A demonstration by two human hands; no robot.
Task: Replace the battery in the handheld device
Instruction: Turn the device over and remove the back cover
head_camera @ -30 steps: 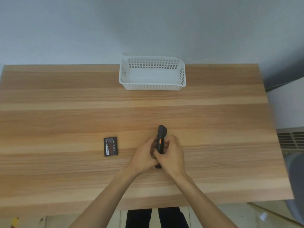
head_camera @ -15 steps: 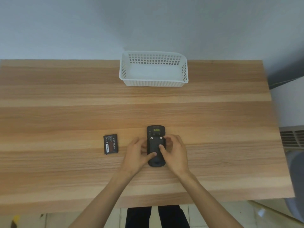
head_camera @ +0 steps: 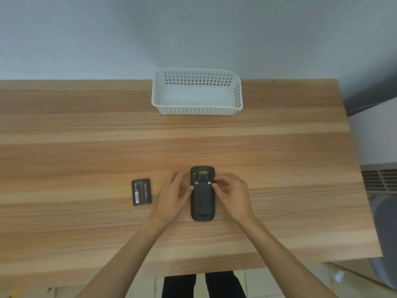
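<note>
Unlatching the back cover: handheld device (head_camera: 202,198) face-down on worktop (head_camera: 86,147), cover on. Left hand (head_camera: 175,195) and right hand (head_camera: 231,193) loosely curled, fingertips at the two latches. Next, probably turning both, lifting cover, swapping in spare battery (head_camera: 141,191).

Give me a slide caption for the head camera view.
Both hands at the latches of a face-down handheld device; spare battery beside.

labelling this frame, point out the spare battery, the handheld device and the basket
spare battery (head_camera: 141,192), head view, middle of its labelled face
handheld device (head_camera: 202,198), head view, centre of its back cover
basket (head_camera: 196,110), head view, near wall
</note>
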